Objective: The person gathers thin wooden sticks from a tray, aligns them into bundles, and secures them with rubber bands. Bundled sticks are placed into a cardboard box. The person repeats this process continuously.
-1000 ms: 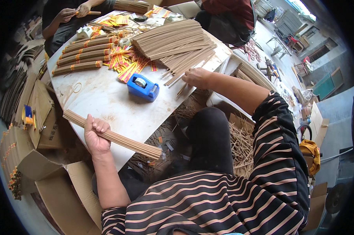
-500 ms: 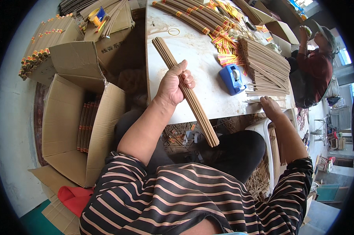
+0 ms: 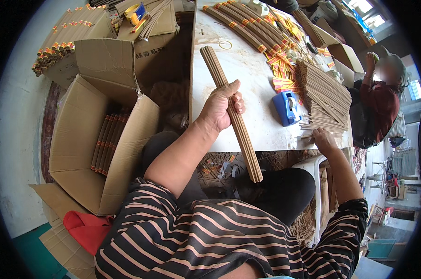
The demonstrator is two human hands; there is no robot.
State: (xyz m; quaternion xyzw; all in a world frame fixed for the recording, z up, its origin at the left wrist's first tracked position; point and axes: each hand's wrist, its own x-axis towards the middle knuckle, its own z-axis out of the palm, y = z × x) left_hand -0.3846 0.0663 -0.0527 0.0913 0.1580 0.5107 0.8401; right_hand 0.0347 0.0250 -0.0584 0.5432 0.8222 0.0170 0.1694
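Note:
My left hand (image 3: 224,104) is closed around a bundle of brown incense sticks (image 3: 242,135), held at a slant over the near edge of the white table (image 3: 261,132). The bundle's lower end hangs above my lap. At the table's near right corner, my right hand (image 3: 325,140) has its fingers curled down on a few loose incense sticks (image 3: 308,136); the fingertips are partly hidden. Just beyond it lies a large pile of loose incense sticks (image 3: 324,95). A blue tape dispenser (image 3: 286,109) stands left of that pile.
Red and yellow labels (image 3: 285,69) lie scattered behind the dispenser, near banded bundles (image 3: 247,28). An open cardboard box (image 3: 75,135) on the left holds wrapped bundles (image 3: 110,142). More bundles are stacked far left (image 3: 71,32). Another person (image 3: 382,100) sits at the right.
The view has shifted, so the table sits lower and further right in it. My left hand keeps its bundle, now slightly more upright. My right hand stays at the loose sticks, fingers more curled.

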